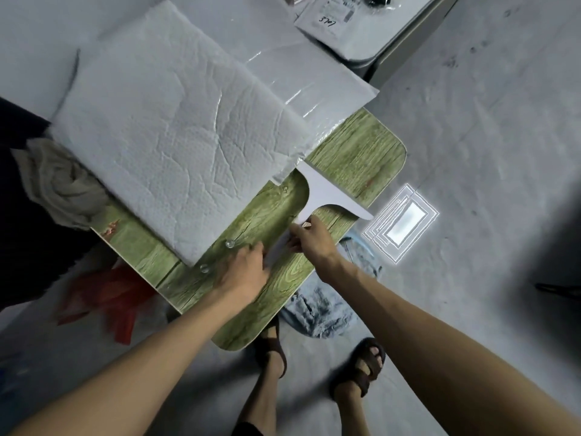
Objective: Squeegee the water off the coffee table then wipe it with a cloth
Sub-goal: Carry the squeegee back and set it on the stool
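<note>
While the cloth [63, 184] sits bunched at the desk's [361, 152] left edge, the white pad [173, 121] covers most of the top. Water beads [229, 243] lie just left of the left hand [248, 272], which touches the squeegee [327, 196] handle's end; grip unclear. Right hand [314, 240] is clamped on the handle. Suggest blade flat, even pressure, one straight pull to the edge.

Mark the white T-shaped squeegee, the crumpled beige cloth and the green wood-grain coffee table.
white T-shaped squeegee [320, 193]: head view, on its blade bar.
crumpled beige cloth [63, 187]: head view, on its bunched folds.
green wood-grain coffee table [361, 152]: head view, on its bare far corner.
</note>
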